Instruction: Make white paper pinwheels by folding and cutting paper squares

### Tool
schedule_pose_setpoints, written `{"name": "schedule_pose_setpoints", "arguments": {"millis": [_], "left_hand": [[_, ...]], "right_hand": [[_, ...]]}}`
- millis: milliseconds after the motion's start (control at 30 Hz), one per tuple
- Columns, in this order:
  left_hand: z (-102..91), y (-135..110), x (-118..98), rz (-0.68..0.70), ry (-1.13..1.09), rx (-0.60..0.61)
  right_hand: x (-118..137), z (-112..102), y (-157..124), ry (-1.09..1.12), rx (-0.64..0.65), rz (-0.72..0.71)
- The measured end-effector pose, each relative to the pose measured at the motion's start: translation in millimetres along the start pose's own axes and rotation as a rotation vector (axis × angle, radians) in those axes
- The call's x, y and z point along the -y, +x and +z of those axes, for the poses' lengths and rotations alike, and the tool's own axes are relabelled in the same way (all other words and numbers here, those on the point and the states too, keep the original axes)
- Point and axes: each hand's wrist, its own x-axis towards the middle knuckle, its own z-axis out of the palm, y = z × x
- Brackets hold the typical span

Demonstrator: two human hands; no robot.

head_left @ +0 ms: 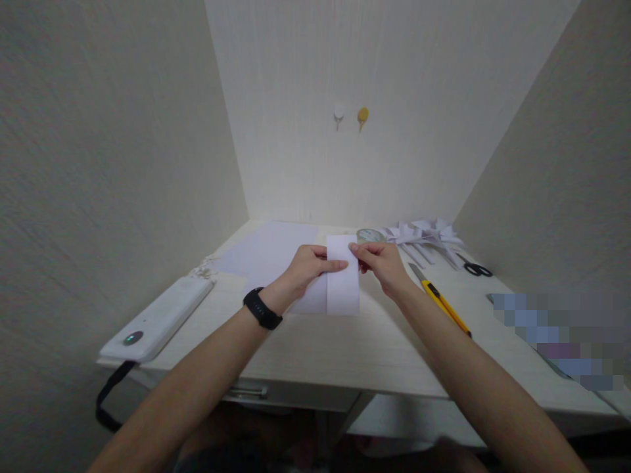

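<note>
Both hands grip one white paper strip: left hand (311, 266) pinches its left edge, thumb across the front; right hand (383, 264) pinches the upper right edge between thumb and fingers. Strip (342, 292) is at the middle of the desk (340, 355), in front of white paper sheets (276, 246). Black wristband (263, 309) on left wrist. Yellow cutter (438, 299) beside right forearm, blade pointing away. Behind: tape roll (369, 234), folded paper pieces (424, 232); black-handled scissors (477, 269) farther right. White device (160, 315) at left desk edge. Two hooks (363, 115) on back wall.
</note>
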Motion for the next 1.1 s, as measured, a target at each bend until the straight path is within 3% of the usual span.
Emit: {"name": "schedule_pose_setpoints", "arguments": {"millis": [233, 433, 600, 800, 1100], "left_hand": [[-1.9, -0.1, 1.8, -0.063, 0.063, -0.014], [-2.2, -1.1, 0.4, -0.12, 0.063, 0.06], [-1.7, -0.4, 0.5, -0.135, 0.063, 0.054], [-3.9, 3.5, 2.6, -0.111, -0.053, 0.011], [-7.3, 6.0, 5.4, -0.134, -0.126, -0.029]], "right_hand": [[-1.0, 3.4, -1.1, 0.078, -0.063, 0.048], [-4.4, 8.7, -1.8, 0.196, -0.203, 0.05], [-6.8, 10.7, -1.9, 0.222, -0.276, 0.073], [-5.4, 10.6, -3.5, 0.168, -0.101, 0.226], [-3.6, 12.1, -6.0, 0.128, 0.008, 0.248]]}}
